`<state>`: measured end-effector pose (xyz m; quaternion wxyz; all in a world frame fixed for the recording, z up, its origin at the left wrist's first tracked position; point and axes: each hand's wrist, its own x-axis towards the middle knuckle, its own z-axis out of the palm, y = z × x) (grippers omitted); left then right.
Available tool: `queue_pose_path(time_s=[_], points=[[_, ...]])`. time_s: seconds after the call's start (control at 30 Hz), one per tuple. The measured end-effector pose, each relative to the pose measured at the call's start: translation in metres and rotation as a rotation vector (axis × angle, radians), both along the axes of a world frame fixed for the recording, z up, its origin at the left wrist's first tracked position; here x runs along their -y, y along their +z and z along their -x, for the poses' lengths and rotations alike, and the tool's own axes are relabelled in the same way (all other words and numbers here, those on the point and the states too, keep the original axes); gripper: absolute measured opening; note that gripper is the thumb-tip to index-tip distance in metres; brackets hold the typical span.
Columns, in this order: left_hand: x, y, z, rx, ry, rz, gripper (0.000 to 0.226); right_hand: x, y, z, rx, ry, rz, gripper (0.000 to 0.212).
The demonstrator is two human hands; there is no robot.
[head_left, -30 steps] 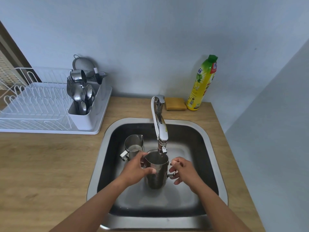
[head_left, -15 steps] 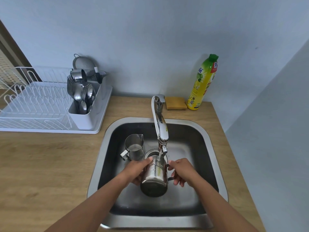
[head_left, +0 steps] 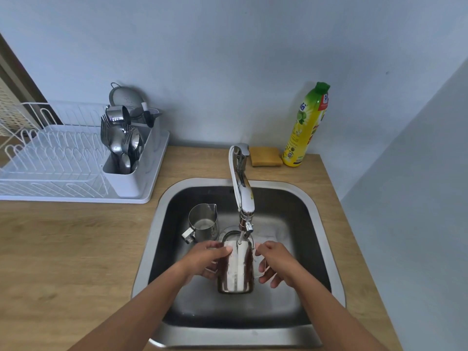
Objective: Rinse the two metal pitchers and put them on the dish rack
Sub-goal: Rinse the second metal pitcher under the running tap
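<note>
While water from the faucet (head_left: pixel 241 188) runs over it, the tilted pitcher (head_left: pixel 236 267) hangs above the sink (head_left: pixel 314 224), left hand (head_left: pixel 206 259) wrapped round its side, right hand (head_left: pixel 274 262) curled on its handle, probably to rinse the outside; the second pitcher (head_left: pixel 203 220) waits upright behind, the dish rack (head_left: pixel 50 163) bare of pitchers.
</note>
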<state>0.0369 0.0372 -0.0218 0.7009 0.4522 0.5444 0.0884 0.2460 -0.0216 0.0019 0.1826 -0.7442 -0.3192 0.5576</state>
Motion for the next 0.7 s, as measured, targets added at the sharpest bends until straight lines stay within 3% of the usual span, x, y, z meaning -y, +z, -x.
queue_pose_path(time_s=[0.13, 0.4, 0.57, 0.7], points=[[0.004, -0.009, 0.002, 0.061, 0.001, 0.025, 0.059, 0.007, 0.003, -0.002, 0.028, -0.001, -0.040, 0.028], [0.010, -0.009, -0.016, 0.129, -0.027, 0.023, 0.066, 0.011, 0.022, -0.008, 0.325, 0.080, -0.167, 0.016], [0.010, 0.000, -0.030, 0.141, -0.009, -0.138, 0.062, 0.011, 0.025, -0.013, 0.349, 0.043, -0.265, 0.019], [0.004, 0.005, -0.035, 0.152, 0.040, -0.310, 0.074, 0.012, 0.019, -0.016, 0.280, -0.022, -0.343, 0.020]])
